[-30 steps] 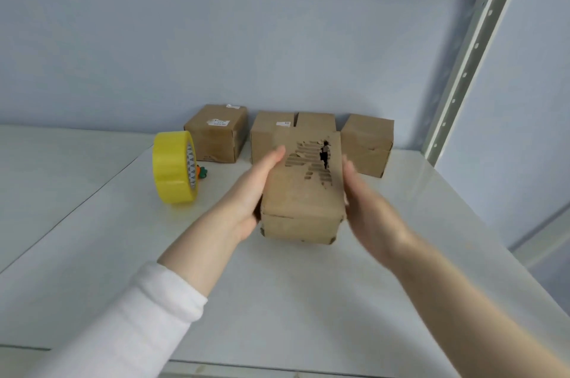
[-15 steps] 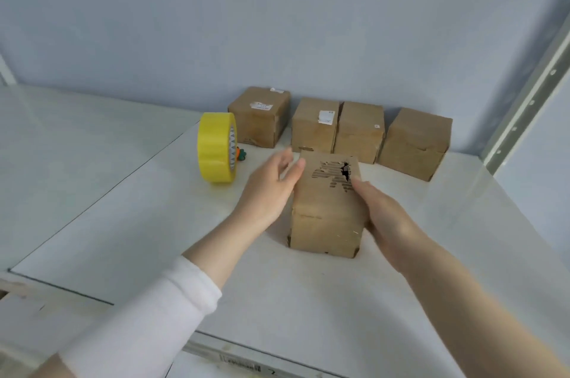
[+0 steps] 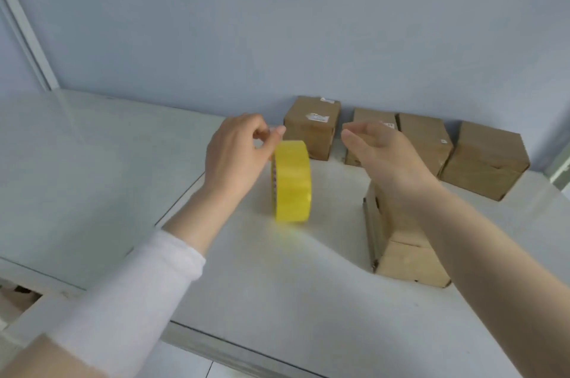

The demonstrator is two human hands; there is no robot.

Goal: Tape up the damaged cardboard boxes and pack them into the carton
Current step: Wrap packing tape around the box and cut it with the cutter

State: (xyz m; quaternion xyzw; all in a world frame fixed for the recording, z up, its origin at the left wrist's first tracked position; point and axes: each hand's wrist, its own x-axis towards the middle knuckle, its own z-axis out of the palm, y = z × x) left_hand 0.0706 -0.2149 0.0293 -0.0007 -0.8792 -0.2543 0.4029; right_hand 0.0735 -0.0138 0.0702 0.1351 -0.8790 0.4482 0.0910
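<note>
Our hands have come off the damaged box near the tape roll: left hand curls at the roll's top, grip unclear; right hand hovers slack-fingered. We could nudge the upright roll away.

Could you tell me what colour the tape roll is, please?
The tape roll is bright yellow; head view.

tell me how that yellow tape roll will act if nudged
The tape roll stands on its rim on a smooth table, so it would probably roll toward or away from you. Pushed on its flat side, it may tip over.
</note>
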